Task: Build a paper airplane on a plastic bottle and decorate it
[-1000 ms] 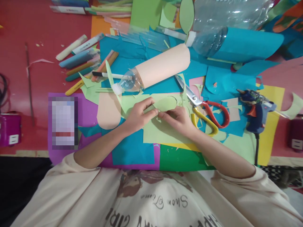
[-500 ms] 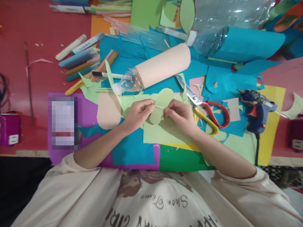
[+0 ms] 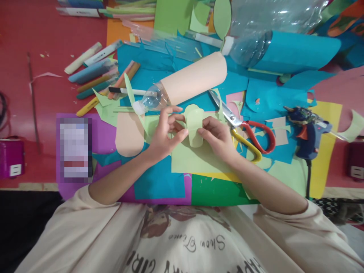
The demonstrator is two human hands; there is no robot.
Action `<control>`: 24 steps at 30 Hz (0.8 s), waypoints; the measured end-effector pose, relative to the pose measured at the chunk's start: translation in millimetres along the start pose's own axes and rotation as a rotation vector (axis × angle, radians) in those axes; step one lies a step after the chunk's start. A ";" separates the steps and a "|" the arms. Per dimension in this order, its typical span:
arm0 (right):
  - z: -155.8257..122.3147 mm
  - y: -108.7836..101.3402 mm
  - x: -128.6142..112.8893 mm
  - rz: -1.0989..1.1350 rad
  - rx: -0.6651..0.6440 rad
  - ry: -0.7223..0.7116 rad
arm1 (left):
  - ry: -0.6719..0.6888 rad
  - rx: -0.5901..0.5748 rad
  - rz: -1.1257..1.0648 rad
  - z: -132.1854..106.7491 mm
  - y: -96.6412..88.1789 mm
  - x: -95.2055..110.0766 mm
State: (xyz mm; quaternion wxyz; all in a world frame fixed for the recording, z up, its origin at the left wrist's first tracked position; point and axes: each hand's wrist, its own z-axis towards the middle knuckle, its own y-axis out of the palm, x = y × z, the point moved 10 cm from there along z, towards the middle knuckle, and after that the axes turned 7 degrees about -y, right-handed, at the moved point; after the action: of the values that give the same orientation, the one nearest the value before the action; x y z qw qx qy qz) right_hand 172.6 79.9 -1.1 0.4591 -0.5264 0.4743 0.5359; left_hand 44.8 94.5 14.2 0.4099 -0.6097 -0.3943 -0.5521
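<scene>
A pale green paper cutout (image 3: 195, 127) with rounded ends stands between my hands, curved and seen narrow. My right hand (image 3: 217, 137) pinches its right edge between thumb and fingers. At its left side, my left hand (image 3: 166, 132) has its fingers spread and thumb apart; whether a fingertip touches the paper I cannot tell. Beneath lies a sheet of light green paper (image 3: 193, 161). Scissors (image 3: 234, 121) with red and yellow handles rest just right of my right hand. Above my hands lies a plastic bottle (image 3: 195, 77) wrapped in peach paper, a green leaf shape at its neck.
Markers (image 3: 93, 74) are spread at the upper left. A phone (image 3: 74, 148) lies on purple paper (image 3: 104, 132). At the right, a blue glue gun (image 3: 309, 138) rests on yellow paper (image 3: 327, 163). A bottle wrapped in blue paper (image 3: 301, 51) lies at the upper right.
My left hand has loosened from a pinch into spread fingers. The green cutout has turned from a wide, flat-looking view to a narrow, curved one, still pinched by my right hand.
</scene>
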 end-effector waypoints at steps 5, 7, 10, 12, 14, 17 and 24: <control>-0.3 1.2 0.9 -0.013 -0.029 0.014 | 0.106 -0.097 0.040 -1.1 7.7 5.7; -0.4 1.2 0.3 -0.023 -0.034 0.014 | 0.104 -0.130 0.103 -0.6 11.5 6.2; -0.5 1.0 0.9 -0.031 -0.035 0.020 | 0.113 -0.116 0.181 0.5 11.0 9.2; -0.5 1.2 1.4 -0.029 -0.037 0.019 | 0.131 -0.109 0.195 0.9 10.1 12.1; -0.3 1.0 1.6 -0.024 -0.035 0.011 | 0.147 -0.116 0.193 1.1 10.2 13.8; -0.3 0.4 2.8 -0.017 -0.029 0.009 | 0.164 -0.121 0.183 1.0 10.2 14.6; -1.2 0.4 3.6 0.029 -0.016 0.013 | 0.144 -0.132 0.159 1.0 11.9 12.4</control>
State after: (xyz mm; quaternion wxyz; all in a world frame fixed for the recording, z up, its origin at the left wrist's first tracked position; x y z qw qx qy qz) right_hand 172.2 78.7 -4.7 0.4442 -0.5266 0.4803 0.5429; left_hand 57.3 91.6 25.7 0.4388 -0.6234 -0.2769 -0.5850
